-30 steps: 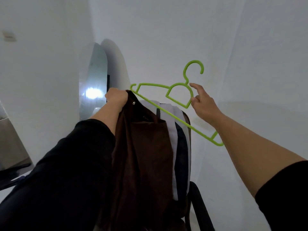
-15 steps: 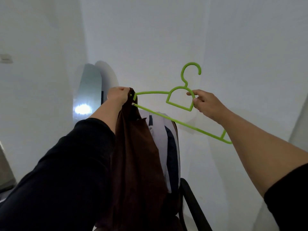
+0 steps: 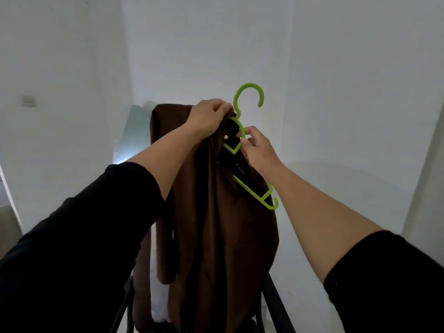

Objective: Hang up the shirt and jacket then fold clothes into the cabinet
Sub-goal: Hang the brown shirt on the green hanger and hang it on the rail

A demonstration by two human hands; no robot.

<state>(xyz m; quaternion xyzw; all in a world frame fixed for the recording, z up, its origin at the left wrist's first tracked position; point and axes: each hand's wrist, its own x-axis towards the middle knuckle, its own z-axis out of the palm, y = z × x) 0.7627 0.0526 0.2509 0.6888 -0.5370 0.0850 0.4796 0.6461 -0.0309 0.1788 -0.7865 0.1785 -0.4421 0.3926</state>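
A brown jacket (image 3: 216,224) hangs in front of me, held up at chest height. My left hand (image 3: 209,116) grips its collar at the top. A lime green plastic hanger (image 3: 254,191) is tilted steeply, its left arm hidden inside the jacket's neck opening and its right arm sticking out down to the right. My right hand (image 3: 257,150) pinches the hanger's central loop just below the hook. A black neck label shows inside the collar.
A black metal chair frame (image 3: 276,301) stands below the jacket, with pale fabric on it behind the jacket. White walls surround me. A mirror (image 3: 134,138) leans against the wall at the left, and a wall switch (image 3: 28,100) sits further left.
The hanger has swung from nearly level to steep, and its left arm has gone into the jacket's neck. My left hand rose with the collar; the jacket now covers the striped garment behind.
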